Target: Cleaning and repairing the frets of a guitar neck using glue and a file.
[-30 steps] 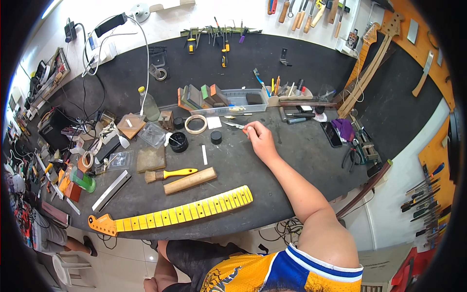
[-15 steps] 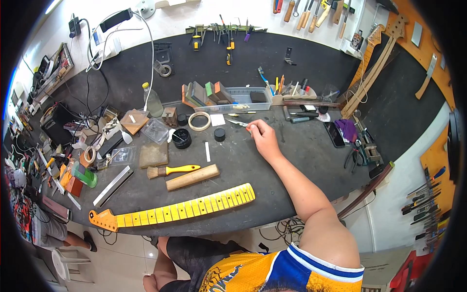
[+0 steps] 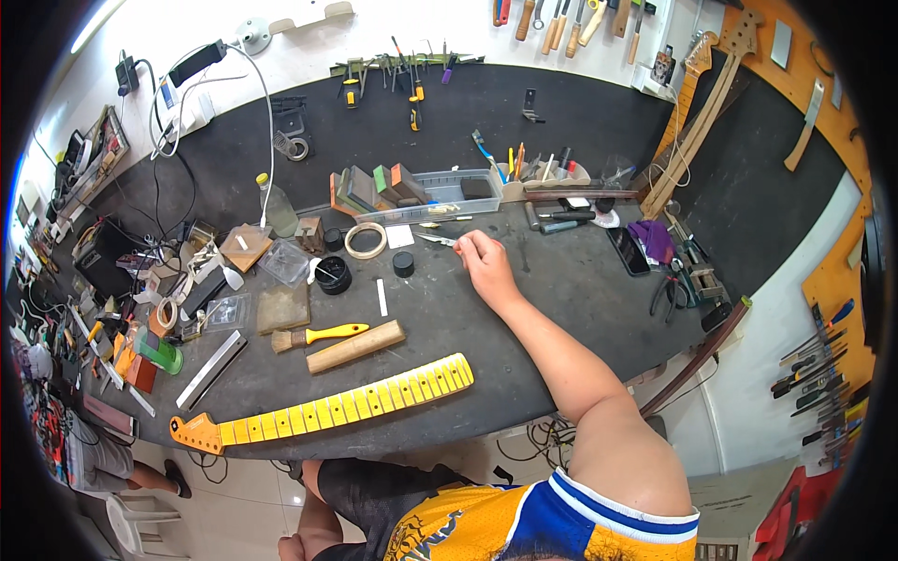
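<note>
My right hand [image 3: 488, 268] is stretched out over the dark workbench, its fingers closed in a pinch on a small thin-bladed knife [image 3: 438, 239]. The blade points left, and a bit of red shows at my fingertips. Low in the view, my left hand [image 3: 292, 546] is partly seen beside my leg, its fingers not clear. A maple guitar neck [image 3: 346, 405] lies along the bench's near edge, headstock to the left. Behind it are a round-edged wooden block [image 3: 355, 347] and a yellow-handled brush [image 3: 321, 336]. A white strip [image 3: 382, 297] and a small black lid [image 3: 403, 265] lie left of my right hand.
An open black jar [image 3: 332, 275], a tape roll [image 3: 366, 240] and a clear plastic tray [image 3: 440, 194] stand farther back. Cluttered tools and cables fill the left side. A phone [image 3: 629, 251] and pliers [image 3: 666, 293] lie at the right. Another person's leg shows at lower left.
The whole scene has shifted slightly left in the view. My right hand stays pinched on the knife, in nearly the same spot over the bench.
</note>
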`<state>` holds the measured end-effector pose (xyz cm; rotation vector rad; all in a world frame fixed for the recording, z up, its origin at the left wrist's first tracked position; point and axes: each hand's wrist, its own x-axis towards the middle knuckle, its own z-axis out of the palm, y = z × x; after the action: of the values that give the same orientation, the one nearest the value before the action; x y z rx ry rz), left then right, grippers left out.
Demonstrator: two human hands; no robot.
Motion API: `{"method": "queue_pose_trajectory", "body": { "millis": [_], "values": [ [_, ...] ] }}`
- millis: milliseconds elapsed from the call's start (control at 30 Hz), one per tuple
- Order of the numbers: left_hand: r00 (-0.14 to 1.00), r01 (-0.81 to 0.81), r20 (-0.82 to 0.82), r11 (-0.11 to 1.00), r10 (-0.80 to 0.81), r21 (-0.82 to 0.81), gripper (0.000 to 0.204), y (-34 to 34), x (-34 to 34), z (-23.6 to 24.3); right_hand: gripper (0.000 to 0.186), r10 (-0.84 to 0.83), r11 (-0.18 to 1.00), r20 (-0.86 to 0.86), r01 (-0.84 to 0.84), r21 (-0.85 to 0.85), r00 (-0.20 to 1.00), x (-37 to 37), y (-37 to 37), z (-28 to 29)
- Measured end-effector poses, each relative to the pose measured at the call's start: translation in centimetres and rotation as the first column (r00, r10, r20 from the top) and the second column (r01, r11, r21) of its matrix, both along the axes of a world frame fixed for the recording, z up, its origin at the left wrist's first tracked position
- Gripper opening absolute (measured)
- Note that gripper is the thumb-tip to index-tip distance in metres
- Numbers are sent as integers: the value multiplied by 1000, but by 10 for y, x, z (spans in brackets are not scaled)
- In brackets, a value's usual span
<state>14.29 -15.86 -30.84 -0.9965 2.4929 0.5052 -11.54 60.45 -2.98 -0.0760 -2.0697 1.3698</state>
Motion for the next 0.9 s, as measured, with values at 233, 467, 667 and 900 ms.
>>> {"method": "queue_pose_trajectory", "body": {
  "millis": [233, 467, 667, 900],
  "values": [
    [995, 10, 98, 1000, -10, -2, 62, 3, 7, 15, 32, -2, 1000, 29, 1, 12, 1000, -2, -8, 6],
    [972, -214, 126, 969, 199, 127, 65, 42, 13, 53, 31, -34, 997, -27, 36, 65, 999, 10, 2, 5],
    [978, 95, 188, 995, -86, -38, 70, 0, 29, 27, 31, 12, 999, -2, -12, 39, 1000, 3, -18, 13],
    [793, 104, -284, 578, -540, -809, 71, 34, 67, -10, 31, 8, 1000, 31, -8, 27, 999, 3, -9, 6]
  ]
}}
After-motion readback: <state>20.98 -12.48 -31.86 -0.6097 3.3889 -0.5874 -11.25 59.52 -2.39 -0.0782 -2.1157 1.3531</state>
